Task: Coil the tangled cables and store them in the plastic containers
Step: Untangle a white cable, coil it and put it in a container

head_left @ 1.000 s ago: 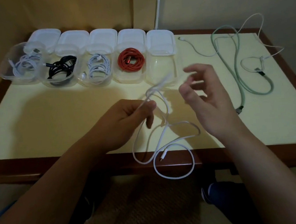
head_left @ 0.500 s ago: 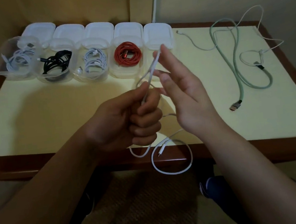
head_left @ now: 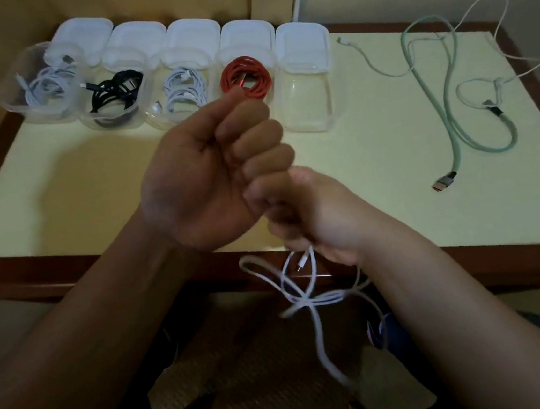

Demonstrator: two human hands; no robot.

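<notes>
My left hand [head_left: 218, 169] is raised in a tight fist over the table's front; the part of the white cable [head_left: 307, 287] inside it is hidden. Just below it, my right hand [head_left: 313, 219] grips the same cable. Tangled loops and a plug end hang from that hand, below the table edge. Five clear plastic containers with open lids stand in a row at the back. The rightmost container [head_left: 307, 100] is empty. The others hold a white coil [head_left: 46, 88], a black coil [head_left: 116, 90], another white coil [head_left: 183, 90] and a red coil [head_left: 245, 78].
A long pale green cable [head_left: 449, 102] lies loose on the right of the table, tangled with a thin white cable [head_left: 495, 80]. The table has a dark wooden rim [head_left: 69, 268]. My legs and a woven floor mat show below the front edge.
My left hand has risen and closed into a full fist. My right hand dropped from above the left hand to below it and now grips the cable; the hanging loops swung lower.
</notes>
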